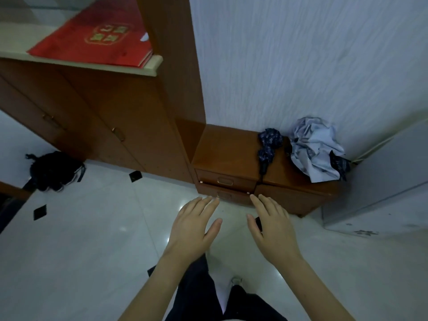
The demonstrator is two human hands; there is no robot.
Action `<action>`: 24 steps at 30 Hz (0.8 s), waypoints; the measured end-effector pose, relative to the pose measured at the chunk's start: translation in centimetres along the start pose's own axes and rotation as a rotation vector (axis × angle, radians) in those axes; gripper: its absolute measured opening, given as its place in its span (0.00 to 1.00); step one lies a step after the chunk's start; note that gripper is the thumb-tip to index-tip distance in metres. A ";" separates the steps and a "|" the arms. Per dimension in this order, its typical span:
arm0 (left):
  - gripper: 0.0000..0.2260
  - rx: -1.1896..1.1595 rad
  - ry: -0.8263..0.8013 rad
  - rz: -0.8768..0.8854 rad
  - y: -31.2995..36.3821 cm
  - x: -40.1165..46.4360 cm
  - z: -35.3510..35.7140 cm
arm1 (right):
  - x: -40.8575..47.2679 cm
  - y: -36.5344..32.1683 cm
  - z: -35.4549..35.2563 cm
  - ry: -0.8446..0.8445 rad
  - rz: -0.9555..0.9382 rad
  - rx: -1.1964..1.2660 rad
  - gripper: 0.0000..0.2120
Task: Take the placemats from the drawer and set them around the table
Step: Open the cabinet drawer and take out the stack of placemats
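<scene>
Low wooden cabinet (231, 144): 2 stacked drawers, upper drawer (225, 178) closed, lower drawer (223, 195) slightly ajar. No placemats visible. Left hand (193, 224) and right hand (269, 224) flat, fingers straight, empty, fingertips before lower drawer. 2 umbrellas atop: dark (268, 147), pale (315, 149).

At the upper left of the frame a red bag (97, 35) with a gold emblem lies on a cream shelf (148, 68). The cabinet (129, 126) and the low drawer unit (227, 154) are reddish-brown wood with brass-coloured handles. On the unit, a dark blue umbrella (269, 144) has small white dots, beside pale blue crumpled cloth (315, 149). The floor (81, 239) is glossy white with small black diamonds, and the wall (301, 61) is white.
</scene>
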State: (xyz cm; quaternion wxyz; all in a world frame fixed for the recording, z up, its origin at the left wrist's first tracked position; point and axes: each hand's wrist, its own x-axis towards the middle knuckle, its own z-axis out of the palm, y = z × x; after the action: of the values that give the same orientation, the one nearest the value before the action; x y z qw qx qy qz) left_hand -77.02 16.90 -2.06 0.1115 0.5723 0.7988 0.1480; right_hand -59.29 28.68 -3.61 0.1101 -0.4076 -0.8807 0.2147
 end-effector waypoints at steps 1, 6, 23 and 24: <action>0.23 -0.006 -0.009 0.019 -0.8 1.1 0.1 | 0.9 -0.3 0.5 0.016 0.007 -0.005 0.25; 0.23 -0.023 -0.059 0.114 -6.3 7.0 2.5 | 5.7 -0.7 5.2 0.060 0.058 -0.022 0.24; 0.25 0.015 -0.007 0.211 -22.9 24.9 27.9 | 22.0 13.2 32.3 0.099 0.040 -0.143 0.25; 0.25 0.024 0.004 0.219 -23.4 25.9 29.3 | 22.8 14.1 33.7 0.104 0.021 -0.150 0.25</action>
State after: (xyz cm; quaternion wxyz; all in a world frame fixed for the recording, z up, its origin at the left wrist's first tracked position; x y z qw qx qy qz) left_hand -95.76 37.53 -38.10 0.0863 0.6572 0.7334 0.1508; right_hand -76.93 44.53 -39.59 0.1227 -0.4347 -0.8830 0.1276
